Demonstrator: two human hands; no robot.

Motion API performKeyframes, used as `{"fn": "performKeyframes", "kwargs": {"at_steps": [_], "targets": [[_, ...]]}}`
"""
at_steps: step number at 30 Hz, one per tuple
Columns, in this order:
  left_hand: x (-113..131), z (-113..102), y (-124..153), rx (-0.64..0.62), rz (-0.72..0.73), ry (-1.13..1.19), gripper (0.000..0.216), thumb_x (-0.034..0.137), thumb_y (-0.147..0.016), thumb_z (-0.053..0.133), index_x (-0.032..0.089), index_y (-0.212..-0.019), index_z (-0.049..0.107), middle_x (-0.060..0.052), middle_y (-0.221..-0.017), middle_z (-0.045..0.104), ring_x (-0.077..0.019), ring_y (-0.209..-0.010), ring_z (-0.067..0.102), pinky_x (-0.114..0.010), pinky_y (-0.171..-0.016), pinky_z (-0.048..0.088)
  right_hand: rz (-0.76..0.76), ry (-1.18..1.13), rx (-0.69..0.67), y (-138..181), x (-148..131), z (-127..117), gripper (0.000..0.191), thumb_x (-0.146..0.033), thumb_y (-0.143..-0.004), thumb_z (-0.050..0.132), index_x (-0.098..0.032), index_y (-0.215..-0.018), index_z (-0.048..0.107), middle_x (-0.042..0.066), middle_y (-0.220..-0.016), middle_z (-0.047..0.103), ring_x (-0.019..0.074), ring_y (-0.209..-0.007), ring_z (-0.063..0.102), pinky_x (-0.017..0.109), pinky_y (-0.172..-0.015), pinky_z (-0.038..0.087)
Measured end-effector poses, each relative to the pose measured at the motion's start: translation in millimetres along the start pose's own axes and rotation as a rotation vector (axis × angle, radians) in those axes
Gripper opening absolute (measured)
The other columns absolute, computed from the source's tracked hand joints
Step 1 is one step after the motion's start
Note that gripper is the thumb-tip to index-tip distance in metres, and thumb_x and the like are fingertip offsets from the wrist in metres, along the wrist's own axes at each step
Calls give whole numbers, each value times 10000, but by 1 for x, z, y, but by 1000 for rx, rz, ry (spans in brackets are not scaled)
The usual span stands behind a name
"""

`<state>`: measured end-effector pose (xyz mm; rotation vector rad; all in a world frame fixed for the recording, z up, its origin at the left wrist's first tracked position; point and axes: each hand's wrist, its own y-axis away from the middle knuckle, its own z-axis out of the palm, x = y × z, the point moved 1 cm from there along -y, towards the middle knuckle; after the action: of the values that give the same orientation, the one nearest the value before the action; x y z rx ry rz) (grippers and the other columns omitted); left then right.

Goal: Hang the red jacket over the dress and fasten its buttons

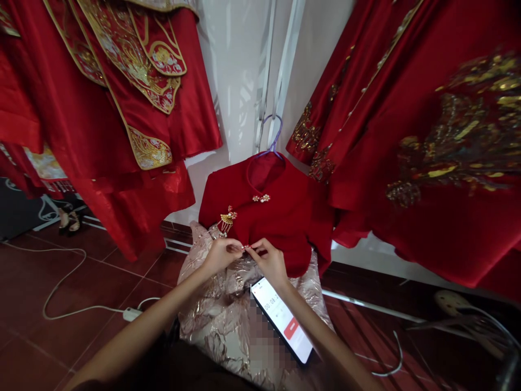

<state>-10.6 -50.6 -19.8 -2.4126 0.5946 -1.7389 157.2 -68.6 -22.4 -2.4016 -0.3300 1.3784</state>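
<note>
A red jacket with a stand collar hangs on a purple hanger, its lower part lying over shiny pink-and-gold fabric. At its front, my left hand and my right hand meet fingertip to fingertip. Both pinch a tiny clasp with pale, beadlike bits; its details are too small to make out. A flower-shaped pearl clasp sits below the collar. Just above my left hand, a gold fan-shaped brooch with dangling strands is on the jacket. My right forearm partly covers a phone showing a timer.
Embroidered red garments hang at left, and a sequinned red garment hangs at right. White rack posts stand behind the jacket. A white cable with a socket block crosses the tiled floor. Dark shoes stand far left.
</note>
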Motion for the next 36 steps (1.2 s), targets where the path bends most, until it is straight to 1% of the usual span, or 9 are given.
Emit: {"fn": "performKeyframes", "kwargs": {"at_steps": [12, 16, 18, 21, 24, 28, 31, 33, 36], "targets": [[-3, -3, 0, -56, 36, -132, 200, 288, -756, 605, 141, -843, 709, -72, -828, 717, -176, -733, 651, -265, -677, 502, 8, 49, -14, 2, 0, 3, 200, -425, -809, 536, -229, -809, 573, -2, -758, 675, 145, -631, 640, 232, -568, 481], [-4, -7, -3, -113, 67, -163, 145, 256, -761, 601, 151, -817, 684, -56, -811, 708, -165, -742, 645, -265, -697, 494, -40, 80, -84, -2, -1, -2, 157, -358, -799, 556, -242, -897, 595, 2, -848, 680, 145, -711, 641, 237, -597, 491], [-2, -10, -4, -112, 91, -177, 120, 181, -742, 594, 152, -848, 643, -41, -807, 689, -150, -748, 636, -255, -700, 491, -50, 112, -159, -6, -2, -9, 237, -320, -758, 606, -248, -983, 596, 10, -896, 680, 144, -714, 639, 240, -602, 495], [7, -18, -5, -72, 113, -253, 231, 92, -693, 590, 169, -911, 584, -17, -833, 658, -131, -748, 617, -240, -689, 482, -39, 138, -236, -14, -7, -29, 290, -302, -734, 631, -244, -1017, 602, 16, -872, 688, 133, -671, 640, 243, -610, 500], [19, -23, -4, -88, 136, -386, 169, 112, -714, 582, 184, -866, 586, -11, -841, 642, -127, -737, 601, -248, -695, 464, -33, 144, -205, -20, -15, -53, 186, -305, -776, 580, -243, -945, 626, 6, -793, 691, 133, -682, 651, 242, -630, 504], [17, -17, 0, -97, 187, -484, 164, 160, -752, 580, 204, -908, 607, -23, -914, 626, -151, -820, 589, -281, -753, 453, 4, 92, -120, -23, -25, -72, 194, -330, -819, 523, -229, -963, 605, 3, -719, 685, 140, -667, 660, 247, -622, 514], [7, -8, 3, -90, 206, -520, 222, 144, -765, 567, 211, -975, 600, -37, -956, 605, -165, -875, 573, -292, -781, 447, 28, 2, -221, -21, -26, -67, 218, -352, -839, 492, -210, -967, 597, 6, -687, 683, 139, -623, 656, 251, -600, 521], [5, -4, 5, -93, 221, -550, 221, 121, -765, 556, 205, -967, 591, -40, -946, 591, -171, -891, 561, -296, -792, 441, 13, -13, -301, -19, -23, -56, 201, -333, -824, 513, -202, -939, 614, 20, -733, 693, 147, -681, 665, 257, -635, 527], [8, -2, 6, -112, 255, -604, 172, 102, -766, 536, 196, -906, 568, -33, -915, 566, -174, -892, 544, -302, -801, 433, -15, 1, -326, -15, -11, -36, 177, -276, -792, 548, -190, -925, 627, 45, -844, 700, 157, -800, 664, 281, -739, 525]]}}
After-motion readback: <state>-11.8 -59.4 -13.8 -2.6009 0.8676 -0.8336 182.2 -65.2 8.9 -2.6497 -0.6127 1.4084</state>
